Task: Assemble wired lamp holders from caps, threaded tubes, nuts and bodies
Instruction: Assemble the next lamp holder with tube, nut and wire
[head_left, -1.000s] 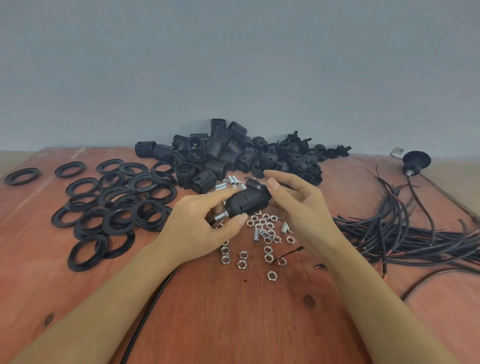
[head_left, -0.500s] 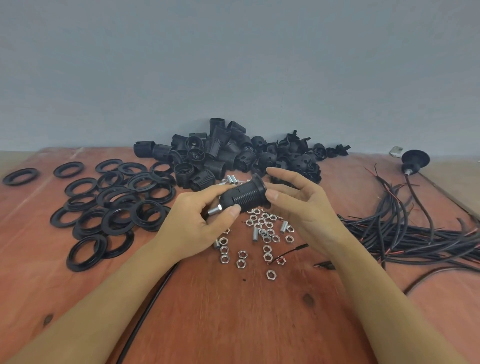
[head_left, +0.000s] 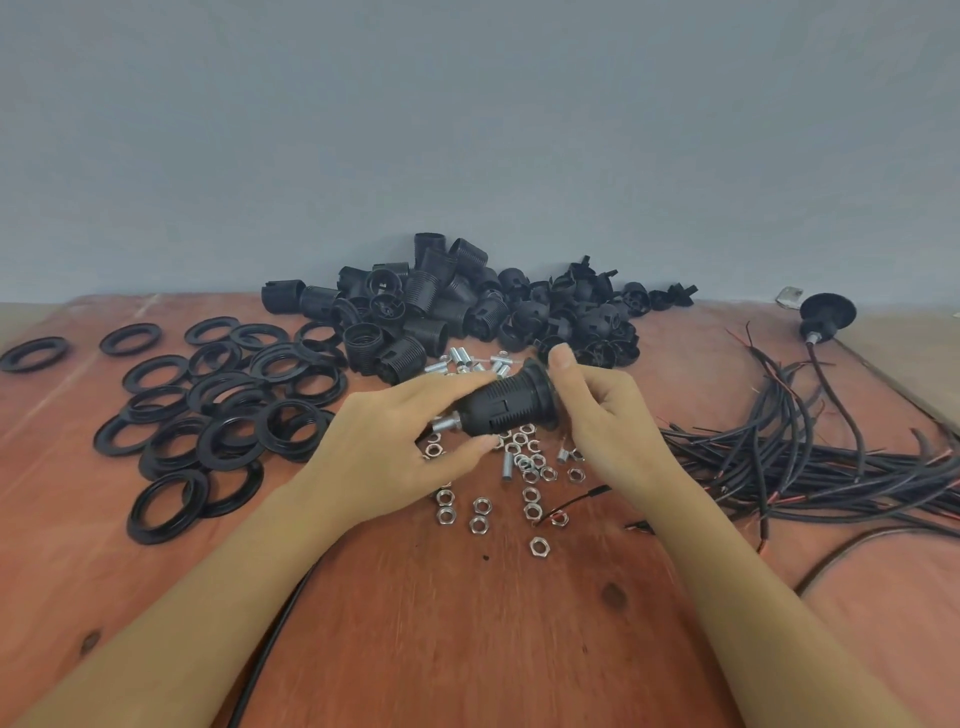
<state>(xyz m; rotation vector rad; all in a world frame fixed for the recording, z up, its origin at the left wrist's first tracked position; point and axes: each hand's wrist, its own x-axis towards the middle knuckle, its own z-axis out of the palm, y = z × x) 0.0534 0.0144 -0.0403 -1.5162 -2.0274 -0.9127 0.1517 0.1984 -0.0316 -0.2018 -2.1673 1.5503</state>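
Black lamp holder (head_left: 500, 404) — just one, left hand (head_left: 395, 449) gripping its body, right hand (head_left: 609, 418) pinching its collar.

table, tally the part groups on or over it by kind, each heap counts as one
spread of black rings: 1
heap of black bodies and caps: 1
scatter of nuts and tubes: 1
wire bundle: 1
black pieces with a tube fitted: 2, the held lamp holder and the wired one far right
total: 6
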